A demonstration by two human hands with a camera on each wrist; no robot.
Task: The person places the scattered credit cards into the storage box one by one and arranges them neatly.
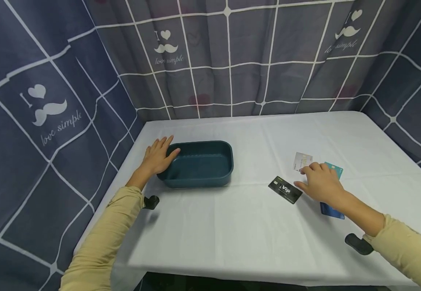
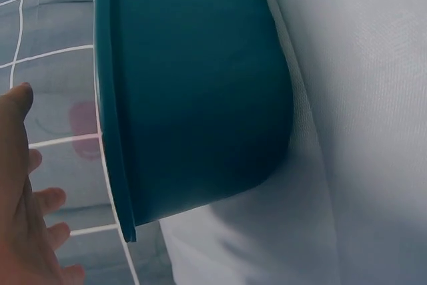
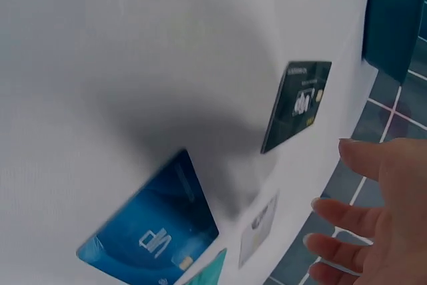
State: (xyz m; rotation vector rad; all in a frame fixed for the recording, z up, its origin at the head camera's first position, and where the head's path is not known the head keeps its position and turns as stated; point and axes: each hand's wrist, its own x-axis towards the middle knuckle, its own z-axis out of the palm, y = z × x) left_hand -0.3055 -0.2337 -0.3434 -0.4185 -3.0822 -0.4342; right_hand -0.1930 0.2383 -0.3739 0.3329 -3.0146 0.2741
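Landmark: teal bin (image 1: 195, 183), hollow side up, long axis left to right across my front; nothing seen inside it.
Key relation: I judge it is the stretch between the bin and the black VIP card (image 1: 285, 189). Card lies to the bin's right, slightly nearer me, well apart; its long axis slants, far end pointing roughly at the bin's right end.
Nearer hand: my right hand (image 1: 320, 182), just past that card on the side away from the bin.
Right fingers: loosely bent, nothing held; the right wrist view shows them apart from the cards.
Silver card (image 1: 302, 160): right of the bin, about level with it, close by my right fingertips as the head view has it.
Teal card (image 1: 335, 169): farther right of the bin than the silver, part hidden by my hand.
Blue card (image 1: 332, 211): right of the bin, nearer me than it, part covered in the head view. Touching the teal one? Cannot tell.
Left hand (image 1: 158, 157): at the bin's left end, thumb over the rim, fingers extended, grasping nothing; contact uncertain.
Left-side reach: whole bin lies between that hand and all four cards.
Ground: white cloth (image 1: 250, 238) beneath bin and cards.
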